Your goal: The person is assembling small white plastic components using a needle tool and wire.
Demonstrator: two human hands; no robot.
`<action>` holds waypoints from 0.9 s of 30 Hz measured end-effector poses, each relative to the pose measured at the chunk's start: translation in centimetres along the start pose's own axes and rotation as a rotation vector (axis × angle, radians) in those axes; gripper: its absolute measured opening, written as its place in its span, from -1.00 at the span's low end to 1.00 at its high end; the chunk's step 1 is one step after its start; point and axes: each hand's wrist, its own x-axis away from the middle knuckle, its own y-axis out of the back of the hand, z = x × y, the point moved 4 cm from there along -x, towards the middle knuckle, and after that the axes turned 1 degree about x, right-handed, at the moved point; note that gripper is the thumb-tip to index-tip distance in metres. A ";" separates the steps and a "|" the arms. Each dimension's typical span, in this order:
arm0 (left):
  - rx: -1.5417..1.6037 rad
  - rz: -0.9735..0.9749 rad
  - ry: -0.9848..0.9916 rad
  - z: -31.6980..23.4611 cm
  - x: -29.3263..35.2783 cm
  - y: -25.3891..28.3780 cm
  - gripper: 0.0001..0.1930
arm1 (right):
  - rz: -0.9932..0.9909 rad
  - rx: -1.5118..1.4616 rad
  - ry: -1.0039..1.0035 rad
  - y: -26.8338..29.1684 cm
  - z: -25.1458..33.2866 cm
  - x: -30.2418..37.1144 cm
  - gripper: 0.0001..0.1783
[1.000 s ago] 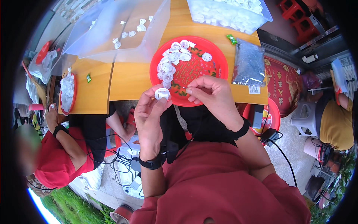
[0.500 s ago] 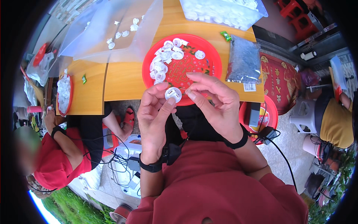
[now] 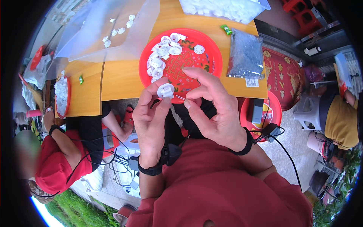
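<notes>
A round white plastic piece (image 3: 165,90) with a raised block on its face is pinched between the thumb and fingers of my left hand (image 3: 149,123), over the near edge of a red tray (image 3: 216,62). Just to its right, my right hand (image 3: 219,109) has thumb and fingertips closed on thin metal pins (image 3: 180,97). Their tips point toward the white piece, with a small gap between. Similar white pieces (image 3: 162,52) are heaped along the tray's left side, and a single one (image 3: 199,49) lies apart on its right.
A clear plastic bin (image 3: 126,45) with a few white pieces is at the left; a fuller bin (image 3: 245,13) stands at the back. Right of the tray lies a clear bag (image 3: 245,53) of small parts. A co-worker in red (image 3: 60,159) sits at the left, and cables (image 3: 289,162) hang nearby.
The white piece has been turned in my left hand, so its raised block now shows. The pins in my right hand have come into sight. The whole view has shifted slightly.
</notes>
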 end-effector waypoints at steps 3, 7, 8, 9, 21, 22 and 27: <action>-0.024 -0.047 0.007 0.1 0.0 0.2 -0.62 | 0.036 0.021 -0.014 -0.2 -0.3 0.1 -0.48; 0.023 -0.048 -0.016 0.0 0.0 -0.1 -0.63 | 0.018 0.019 -0.032 -0.3 -0.3 0.0 -0.41; 0.019 -0.038 -0.068 -0.1 0.1 -0.1 -0.64 | 0.039 0.039 -0.032 -0.4 -0.1 -0.1 -0.36; 0.019 -0.036 -0.065 -0.1 0.1 -0.1 -0.64 | 0.059 0.061 -0.032 -0.4 0.0 -0.1 -0.30; -0.042 -0.007 -0.064 -0.5 0.3 -0.4 -0.68 | 0.056 0.083 -0.003 -0.3 0.1 -0.4 -0.29; -0.037 -0.002 -0.065 -0.6 0.3 -0.4 -0.68 | 0.055 0.083 -0.004 -0.3 0.1 -0.4 -0.29; -0.050 0.009 -0.090 -0.6 0.3 -0.5 -0.68 | 0.071 0.077 -0.015 -0.3 -0.1 -0.2 -0.29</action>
